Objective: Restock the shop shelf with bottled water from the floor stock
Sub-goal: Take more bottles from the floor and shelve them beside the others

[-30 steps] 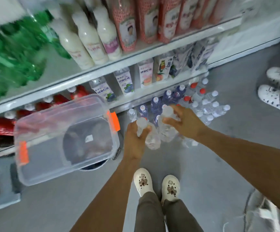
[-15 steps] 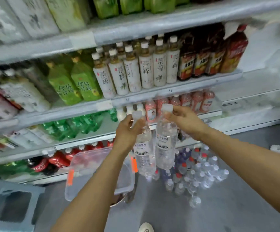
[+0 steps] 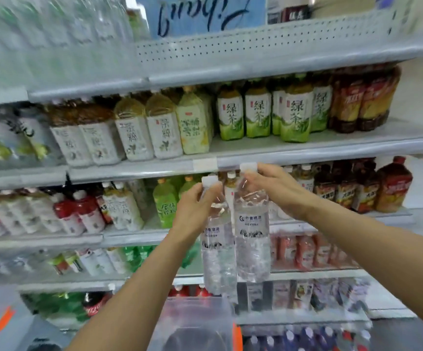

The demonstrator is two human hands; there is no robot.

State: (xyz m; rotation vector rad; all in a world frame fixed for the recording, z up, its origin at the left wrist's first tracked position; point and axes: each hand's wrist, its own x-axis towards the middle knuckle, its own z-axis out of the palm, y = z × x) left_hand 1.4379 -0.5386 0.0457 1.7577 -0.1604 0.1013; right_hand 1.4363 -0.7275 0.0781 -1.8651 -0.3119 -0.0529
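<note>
While each hand holds a water bottle up in front of the shelving, the nearest edge is the grey front lip of the middle shelf (image 3: 306, 153), which runs just above the two white caps. A white label strip (image 3: 204, 163) on that lip sits almost straight over the left hand (image 3: 192, 211).

Its fingers curl round the neck of the left water bottle (image 3: 215, 252). The right hand (image 3: 278, 188) pinches the right water bottle (image 3: 252, 239) at the cap, slightly higher. Both bottles hang upright side by side, close enough that I cannot tell whether they touch.

Open room shows on the middle shelf at the right, where a bare strip of board lies in front of the green tea bottles (image 3: 256, 115). Directly behind the hands, the shelf below is crowded with tea and red-labelled drinks.

Under the forearms stands a clear plastic bin (image 3: 195, 317) with an orange latch (image 3: 237, 334). Something dark and round shows through its wall, too blurred to name. Just right of the bin, along the bottom edge of the view, the floor stock (image 3: 306, 338) stands upright, with white caps and a few red ones.
</note>
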